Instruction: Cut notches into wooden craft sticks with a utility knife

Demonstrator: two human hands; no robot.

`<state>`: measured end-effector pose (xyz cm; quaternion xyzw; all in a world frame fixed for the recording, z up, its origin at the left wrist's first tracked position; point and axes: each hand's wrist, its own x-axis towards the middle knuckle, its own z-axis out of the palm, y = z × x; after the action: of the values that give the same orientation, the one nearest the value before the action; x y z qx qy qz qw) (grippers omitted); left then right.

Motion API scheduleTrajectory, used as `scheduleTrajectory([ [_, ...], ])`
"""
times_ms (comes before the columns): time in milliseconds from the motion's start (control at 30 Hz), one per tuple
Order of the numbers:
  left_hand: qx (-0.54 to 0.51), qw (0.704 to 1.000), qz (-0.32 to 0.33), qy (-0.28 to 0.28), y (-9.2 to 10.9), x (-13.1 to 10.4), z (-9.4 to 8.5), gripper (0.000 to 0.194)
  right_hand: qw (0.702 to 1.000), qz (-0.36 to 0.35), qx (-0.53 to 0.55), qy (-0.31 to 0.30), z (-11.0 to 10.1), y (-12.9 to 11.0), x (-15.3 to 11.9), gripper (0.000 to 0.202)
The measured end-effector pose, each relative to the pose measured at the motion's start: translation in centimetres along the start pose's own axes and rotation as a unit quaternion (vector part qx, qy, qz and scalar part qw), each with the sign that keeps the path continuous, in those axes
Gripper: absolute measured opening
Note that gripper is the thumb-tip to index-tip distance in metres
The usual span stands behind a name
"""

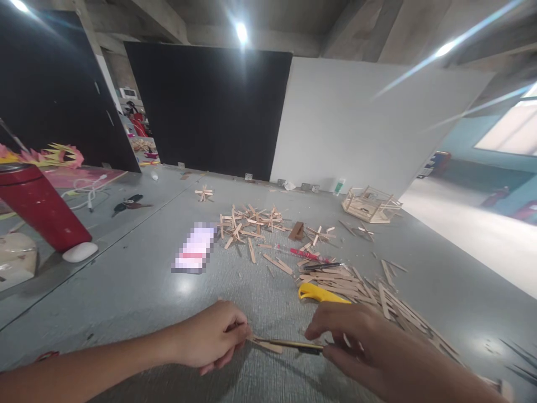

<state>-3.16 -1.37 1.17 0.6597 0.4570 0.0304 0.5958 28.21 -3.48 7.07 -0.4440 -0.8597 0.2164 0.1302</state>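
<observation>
My left hand (220,338) is closed in a pinch, with the end of a small wooden craft stick (272,347) showing at its fingertips. A thin dark and gold tool (289,343), possibly tweezers, runs from beside those fingertips toward my right hand (356,341). The right hand has its index finger and thumb apart around the tool's far end. The thumb tip appears to meet that end, but I cannot tell whether it grips. Just beyond the right hand lies a yellow handle (321,293), partly covered by it.
Loose craft sticks (335,280) spread to the right, with a red pen (308,254) nearby. Star-shaped stick pieces (251,221) lie farther back. A stick frame (369,206) stands at the back right. A blurred phone (195,249) and a red bottle (44,207) are left.
</observation>
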Motion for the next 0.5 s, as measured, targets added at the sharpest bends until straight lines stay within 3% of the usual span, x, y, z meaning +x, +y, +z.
scheduleTrajectory([
  [133, -0.002, 1.0, -0.008, 0.009, -0.1, 0.2, 0.2, 0.051, 0.982, 0.047, 0.164, 0.078, 1.2, -1.4, 2.0, 0.014],
  [300, 0.002, 1.0, -0.001, 0.011, 0.2, 0.1, 0.2, 0.047, 0.927, 0.051, 0.371, 0.03, 3.8, -3.5, 4.6, 0.023],
  [400, 0.006, 1.0, -0.001, 0.013, 0.2, 0.1, 0.2, 0.042, 0.945, 0.026, 0.326, 0.017, 3.7, -4.9, 6.2, 0.017],
  [500, 0.016, 1.0, 0.003, 0.026, -0.3, 0.2, 0.3, 0.041, 0.985, -0.028, 0.168, 0.012, 3.1, -6.8, 7.7, 0.018],
])
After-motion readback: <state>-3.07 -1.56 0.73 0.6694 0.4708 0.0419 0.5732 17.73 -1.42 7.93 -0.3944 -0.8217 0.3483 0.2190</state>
